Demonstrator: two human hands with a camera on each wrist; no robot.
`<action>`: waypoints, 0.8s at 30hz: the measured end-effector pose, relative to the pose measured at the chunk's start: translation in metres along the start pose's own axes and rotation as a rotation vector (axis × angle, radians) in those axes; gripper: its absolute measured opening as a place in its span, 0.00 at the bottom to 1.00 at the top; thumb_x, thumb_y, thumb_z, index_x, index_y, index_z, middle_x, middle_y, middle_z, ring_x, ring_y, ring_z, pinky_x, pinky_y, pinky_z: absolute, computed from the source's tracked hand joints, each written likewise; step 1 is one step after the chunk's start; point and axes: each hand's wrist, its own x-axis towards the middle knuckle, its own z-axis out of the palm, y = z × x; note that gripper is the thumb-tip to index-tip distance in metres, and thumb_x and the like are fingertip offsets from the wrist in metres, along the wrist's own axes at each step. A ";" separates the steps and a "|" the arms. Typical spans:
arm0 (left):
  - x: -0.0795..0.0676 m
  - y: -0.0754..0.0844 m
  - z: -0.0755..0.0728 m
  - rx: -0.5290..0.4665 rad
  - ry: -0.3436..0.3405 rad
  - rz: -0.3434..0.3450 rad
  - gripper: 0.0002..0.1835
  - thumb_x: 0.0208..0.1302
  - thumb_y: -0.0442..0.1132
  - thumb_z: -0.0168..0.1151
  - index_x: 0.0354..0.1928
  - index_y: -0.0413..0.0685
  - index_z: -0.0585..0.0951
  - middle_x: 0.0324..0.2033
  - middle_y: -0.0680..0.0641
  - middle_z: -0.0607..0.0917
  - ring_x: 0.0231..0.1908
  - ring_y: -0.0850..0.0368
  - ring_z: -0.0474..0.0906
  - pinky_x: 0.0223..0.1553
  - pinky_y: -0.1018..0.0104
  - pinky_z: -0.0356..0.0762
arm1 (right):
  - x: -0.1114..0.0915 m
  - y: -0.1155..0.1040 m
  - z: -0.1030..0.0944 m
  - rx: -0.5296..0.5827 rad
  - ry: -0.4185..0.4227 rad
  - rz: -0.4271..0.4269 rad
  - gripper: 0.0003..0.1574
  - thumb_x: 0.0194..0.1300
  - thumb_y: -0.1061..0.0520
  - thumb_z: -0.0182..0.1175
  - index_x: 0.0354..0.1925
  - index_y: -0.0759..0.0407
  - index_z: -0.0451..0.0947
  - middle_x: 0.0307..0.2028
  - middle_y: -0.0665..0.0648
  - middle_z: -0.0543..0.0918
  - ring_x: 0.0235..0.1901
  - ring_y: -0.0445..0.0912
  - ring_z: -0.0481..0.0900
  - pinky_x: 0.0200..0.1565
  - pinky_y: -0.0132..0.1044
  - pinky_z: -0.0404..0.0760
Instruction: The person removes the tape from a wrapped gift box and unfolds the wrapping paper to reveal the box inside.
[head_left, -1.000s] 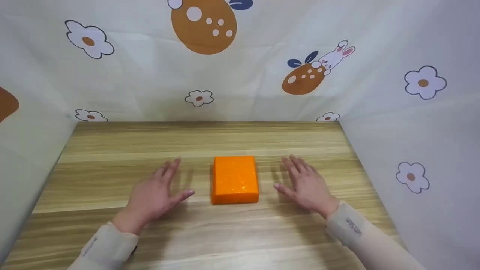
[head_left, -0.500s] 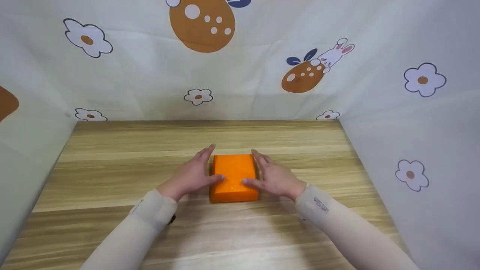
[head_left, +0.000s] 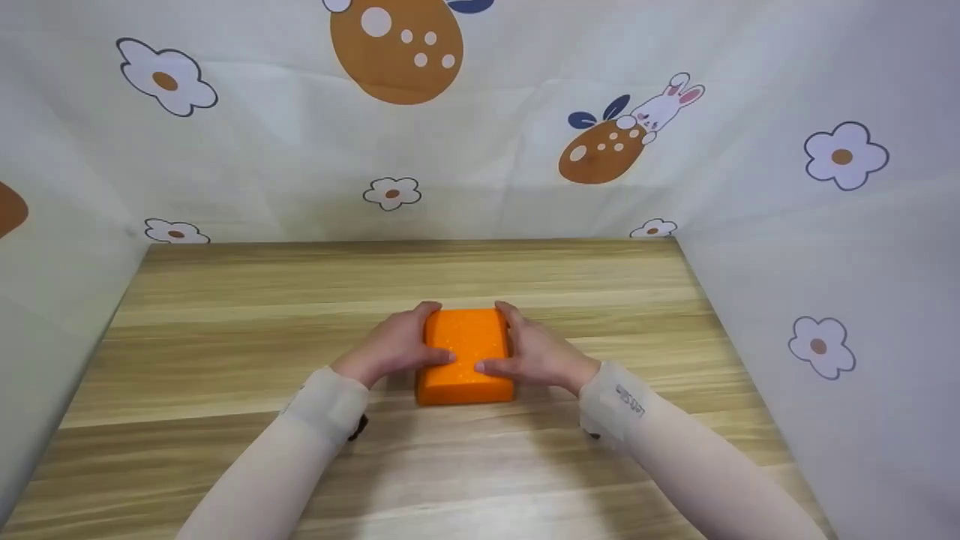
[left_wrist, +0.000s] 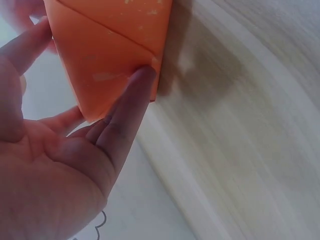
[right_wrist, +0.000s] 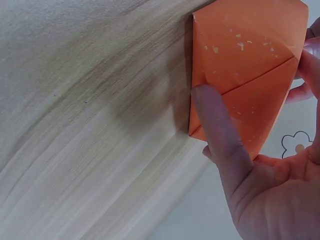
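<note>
Orange box, squat rectangular block, sits on the bench between both hands. Wrap is smooth and papery, slightly shiny, with pale flecks; side panels show diagonal fold seams and crisp edges in the wrist views. Bench is wood-grain, pale and darker streaks running crosswise. Left hand grasps the box's left side: thumb laid on the top face, fingers spread along the side, fingertips round the far corner. Right hand mirrors it on the right side. Each grip is only as wide as the box needs, thumbs apart on top. Backdrop: pale, lightly creased sheet, flower prints.
</note>
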 end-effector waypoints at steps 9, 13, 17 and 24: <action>-0.002 0.001 -0.001 0.006 0.020 0.013 0.42 0.51 0.51 0.68 0.67 0.50 0.61 0.55 0.45 0.74 0.49 0.51 0.71 0.55 0.55 0.65 | 0.000 0.002 -0.004 0.058 -0.014 0.023 0.67 0.45 0.25 0.61 0.71 0.49 0.41 0.60 0.58 0.69 0.49 0.46 0.73 0.55 0.44 0.68; -0.003 -0.001 -0.002 -0.009 0.048 0.028 0.36 0.56 0.48 0.64 0.66 0.50 0.63 0.57 0.45 0.72 0.52 0.52 0.69 0.58 0.54 0.62 | 0.002 0.003 -0.005 0.124 -0.006 0.048 0.63 0.47 0.29 0.62 0.71 0.47 0.43 0.61 0.56 0.68 0.53 0.48 0.71 0.56 0.46 0.66; -0.004 -0.002 -0.002 -0.016 0.078 0.040 0.33 0.58 0.48 0.63 0.65 0.52 0.64 0.58 0.46 0.72 0.54 0.53 0.68 0.59 0.53 0.61 | 0.002 0.002 -0.006 0.136 0.017 0.050 0.59 0.49 0.31 0.63 0.70 0.47 0.46 0.60 0.55 0.69 0.54 0.47 0.70 0.57 0.46 0.65; -0.007 0.000 -0.002 0.024 0.145 0.099 0.33 0.57 0.47 0.64 0.64 0.53 0.65 0.59 0.45 0.71 0.55 0.50 0.68 0.58 0.52 0.61 | -0.002 -0.002 -0.009 0.099 0.076 0.017 0.52 0.53 0.35 0.62 0.67 0.50 0.49 0.61 0.57 0.68 0.51 0.46 0.73 0.55 0.43 0.69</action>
